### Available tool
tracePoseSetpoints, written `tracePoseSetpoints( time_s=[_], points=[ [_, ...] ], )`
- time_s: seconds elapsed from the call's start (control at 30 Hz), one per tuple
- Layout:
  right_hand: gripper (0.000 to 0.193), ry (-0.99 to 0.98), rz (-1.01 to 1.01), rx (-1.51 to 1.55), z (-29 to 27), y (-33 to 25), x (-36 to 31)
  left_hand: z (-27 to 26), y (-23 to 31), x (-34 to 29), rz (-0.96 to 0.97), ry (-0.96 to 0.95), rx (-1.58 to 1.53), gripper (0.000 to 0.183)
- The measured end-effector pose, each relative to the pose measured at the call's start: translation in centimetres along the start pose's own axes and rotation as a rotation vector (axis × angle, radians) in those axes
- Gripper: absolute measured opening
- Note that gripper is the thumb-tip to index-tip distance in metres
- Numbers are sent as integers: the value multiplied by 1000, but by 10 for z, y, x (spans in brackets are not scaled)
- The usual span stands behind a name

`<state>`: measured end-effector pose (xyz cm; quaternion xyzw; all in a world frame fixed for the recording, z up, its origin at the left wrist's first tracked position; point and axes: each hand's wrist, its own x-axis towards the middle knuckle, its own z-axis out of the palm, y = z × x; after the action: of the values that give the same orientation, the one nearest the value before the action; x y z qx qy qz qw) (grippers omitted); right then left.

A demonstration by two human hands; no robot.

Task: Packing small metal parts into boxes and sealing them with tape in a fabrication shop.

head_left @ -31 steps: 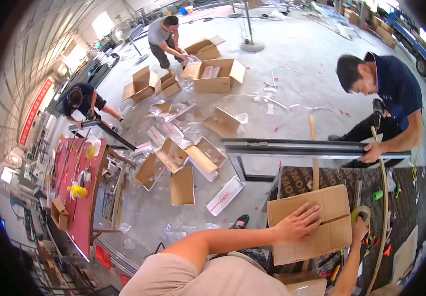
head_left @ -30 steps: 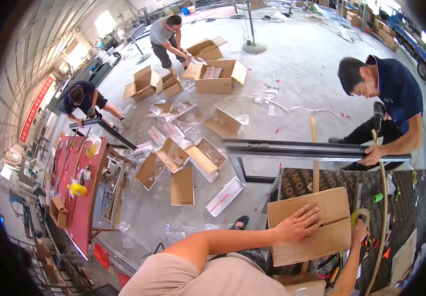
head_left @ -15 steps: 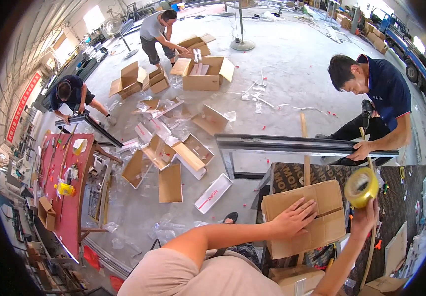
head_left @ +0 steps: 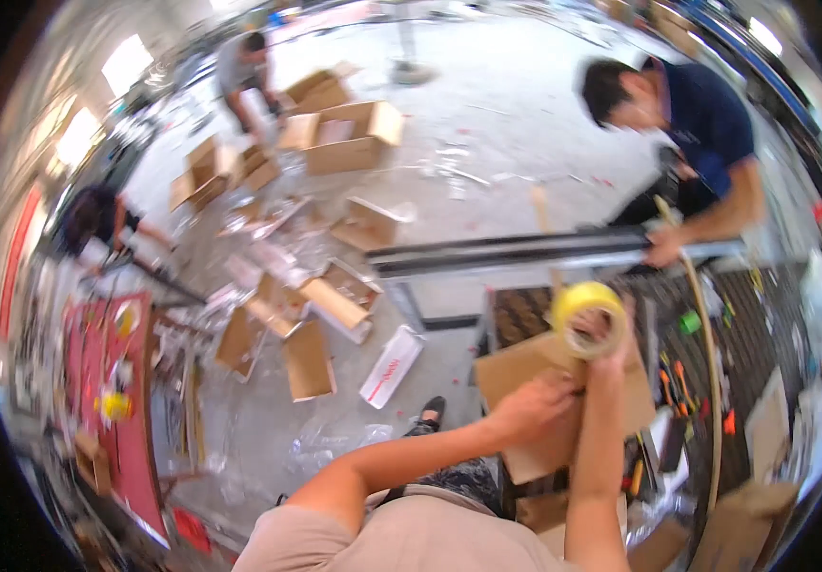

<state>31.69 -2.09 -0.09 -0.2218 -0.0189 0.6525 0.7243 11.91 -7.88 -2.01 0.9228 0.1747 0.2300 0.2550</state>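
A brown cardboard box [head_left: 516, 453] sits at the near right, on the dark patterned work surface. Above its top my right hand [head_left: 613, 345] grips a roll of yellow packing tape [head_left: 568, 303], fingers reaching into the core. My left hand [head_left: 537, 408] is over the box just left of my right wrist, its fingers curled in. Whether a tape end is pinched in them is blurred and cannot be made out.
Beyond the box a co-worker [head_left: 716, 143] holds a long dark metal frame [head_left: 516, 253]. Hand tools [head_left: 678, 381] lie right of the box beside a long wooden strip [head_left: 706, 343]. Open cartons [head_left: 311, 357] litter the floor. A red table [head_left: 111, 381] stands at left.
My right hand has brought the tape roll leftward, over the box top. My left hand, flat on the box before, has curled its fingers beside my right wrist. The view has shifted.
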Motion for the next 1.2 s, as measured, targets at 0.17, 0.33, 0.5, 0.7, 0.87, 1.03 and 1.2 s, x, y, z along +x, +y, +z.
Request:
tracePoseSetpoints(
  time_s=[0.17,0.33,0.5,0.7,0.87,1.03,1.2],
  points=[
    [51,9,65,66,20,10,-3,-74,2,10,-273,183,-255,19],
    [46,-51,-53,-239,2,1,-5,-94,-23,45,-586,388,-520,23],
    [41,-11,-33,-298,15,6,-11,-121,-35,68,-819,268,-968,40],
    [38,116,-76,-439,-15,26,2,-135,-52,69,-787,32,-734,44],
    [39,48,-80,-493,-18,13,-10,-134,-49,69,-686,-64,-832,33],
    [34,8,-126,-591,-2,17,-9,-140,-50,63,-699,-74,-863,32],
    [30,-39,-187,-712,5,26,-8,-150,-40,77,-735,-103,-963,32]
  ],
)
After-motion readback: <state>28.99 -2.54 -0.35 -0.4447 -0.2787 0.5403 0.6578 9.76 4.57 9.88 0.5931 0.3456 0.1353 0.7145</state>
